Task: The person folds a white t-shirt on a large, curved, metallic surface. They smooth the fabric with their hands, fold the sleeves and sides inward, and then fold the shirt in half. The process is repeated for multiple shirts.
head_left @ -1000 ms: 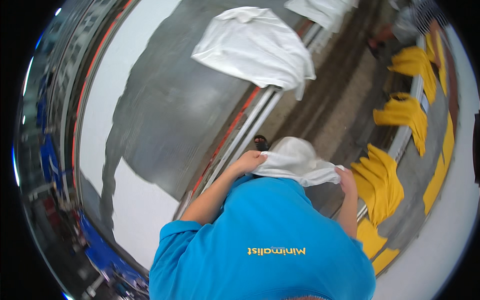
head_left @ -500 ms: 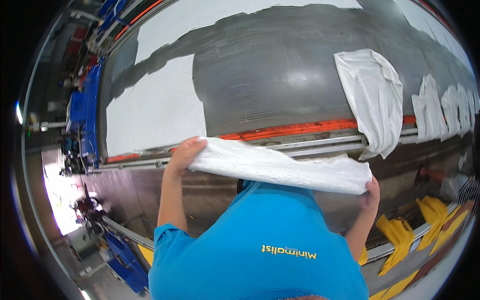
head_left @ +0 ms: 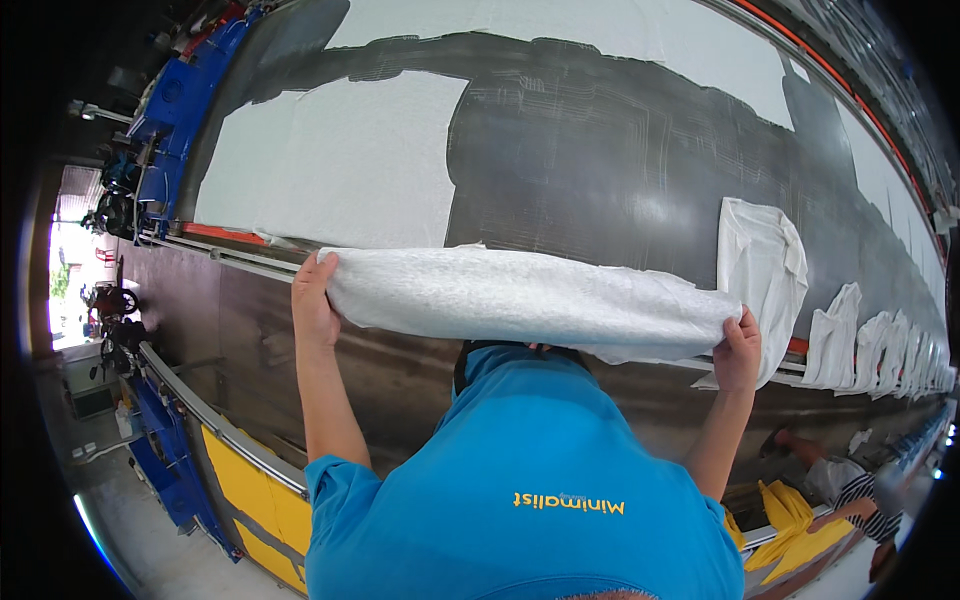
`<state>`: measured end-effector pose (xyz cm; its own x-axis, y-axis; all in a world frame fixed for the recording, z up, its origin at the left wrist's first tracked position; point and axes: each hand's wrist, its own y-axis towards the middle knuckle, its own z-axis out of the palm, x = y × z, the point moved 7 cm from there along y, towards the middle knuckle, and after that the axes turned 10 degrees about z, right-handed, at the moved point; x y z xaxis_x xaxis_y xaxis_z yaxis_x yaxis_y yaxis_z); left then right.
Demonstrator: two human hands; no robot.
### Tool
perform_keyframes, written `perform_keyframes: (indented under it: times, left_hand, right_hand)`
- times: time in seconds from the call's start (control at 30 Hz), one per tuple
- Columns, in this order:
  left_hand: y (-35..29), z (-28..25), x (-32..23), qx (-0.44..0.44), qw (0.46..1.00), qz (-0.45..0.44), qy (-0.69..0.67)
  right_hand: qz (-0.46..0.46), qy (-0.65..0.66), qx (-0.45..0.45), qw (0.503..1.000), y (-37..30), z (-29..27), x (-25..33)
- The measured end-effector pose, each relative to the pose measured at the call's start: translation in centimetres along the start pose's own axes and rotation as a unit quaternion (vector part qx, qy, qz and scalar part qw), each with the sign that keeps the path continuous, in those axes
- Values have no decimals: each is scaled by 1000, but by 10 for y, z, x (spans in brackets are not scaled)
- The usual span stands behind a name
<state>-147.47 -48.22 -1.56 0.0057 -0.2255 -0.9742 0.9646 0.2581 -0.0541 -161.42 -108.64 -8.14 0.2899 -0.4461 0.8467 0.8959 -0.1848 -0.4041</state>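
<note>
A white fabric piece [head_left: 530, 295] is stretched between my hands along the near edge of a long grey table [head_left: 590, 150]. My left hand [head_left: 317, 300] grips its left end, thumb on top. The right end is pinched by my right hand [head_left: 738, 350]. The fabric hangs in a folded band just in front of my blue shirt, its lower part partly hidden. Beyond it, another white fabric panel [head_left: 330, 165] lies flat on the table to the left. A loosely crumpled white cloth [head_left: 765, 255] drapes over the table edge near my right hand.
More white panels [head_left: 560, 30] lie along the far side. Several white cloths [head_left: 880, 345] hang over the near edge further right. Blue machinery [head_left: 180, 120] stands at the table's left end. Behind me, yellow cloth [head_left: 255, 490] covers another table; a person [head_left: 860, 495] is at lower right.
The fabric is spread wider and more level, with my hands further apart. My left hand has moved left and slightly up. The view has turned, shifting the table and surroundings.
</note>
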Motion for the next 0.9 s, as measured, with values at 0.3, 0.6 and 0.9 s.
perform_keyframes:
  times: [0.3, 0.6, 0.9]
  left_hand:
    - [98, -2, 35, 40, 997, -54, 44]
    - [217, 64, 55, 48, 993, -30, 104]
    - [302, 106, 137, 16, 979, 97, 176]
  right_hand:
    - [-1, -50, -65, 997, 40, 50, 29]
    - [-35, -38, -144, 988, 162, 62, 55]
    - [-92, -34, -197, 975, 287, 46, 17]
